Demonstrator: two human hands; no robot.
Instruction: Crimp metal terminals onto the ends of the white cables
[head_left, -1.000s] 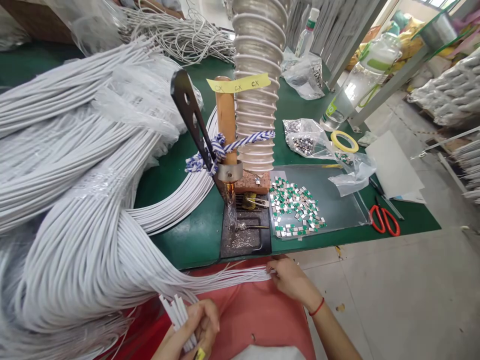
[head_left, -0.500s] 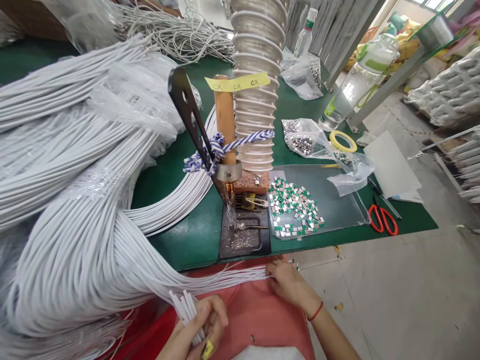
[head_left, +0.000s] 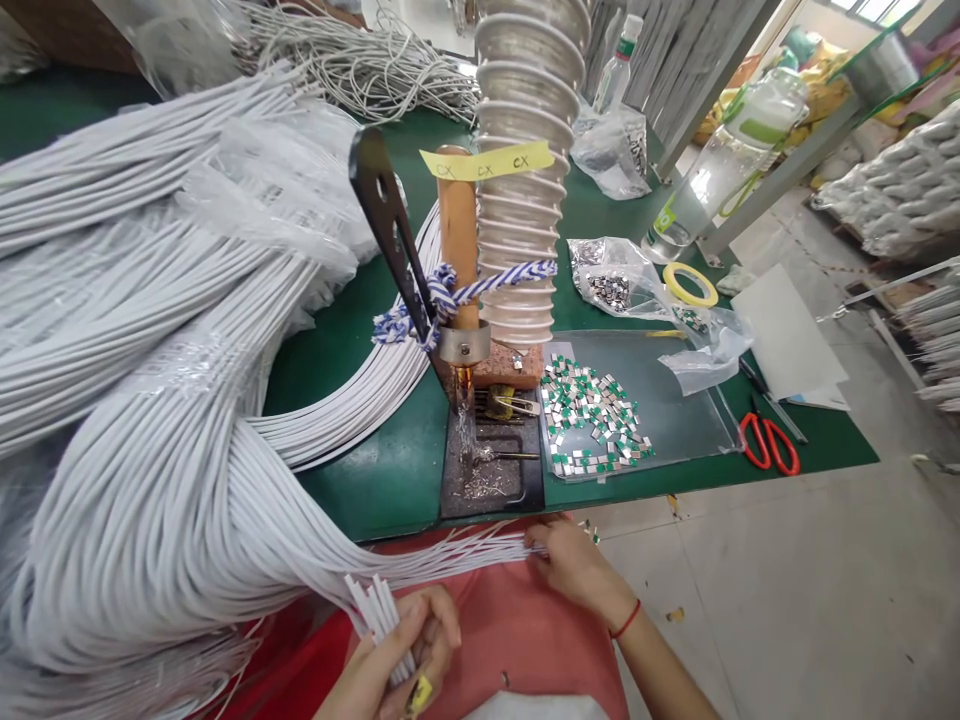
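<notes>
Noting two hands apart at the near edge of the green bench mat (head_left: 375, 490). The left hand (head_left: 397, 650) clamps a bunch of white cable ends (head_left: 379, 620); the right hand (head_left: 574, 565) pinches strands of the white cable bundle (head_left: 150, 530) just beside that edge. A clear tray (head_left: 675, 420) near the same edge holds loose green-and-silver clips. Behind it, a clear plastic bag (head_left: 622, 265) holds small silver pieces. A dark metal plate (head_left: 525, 490) carries small metal scraps.
</notes>
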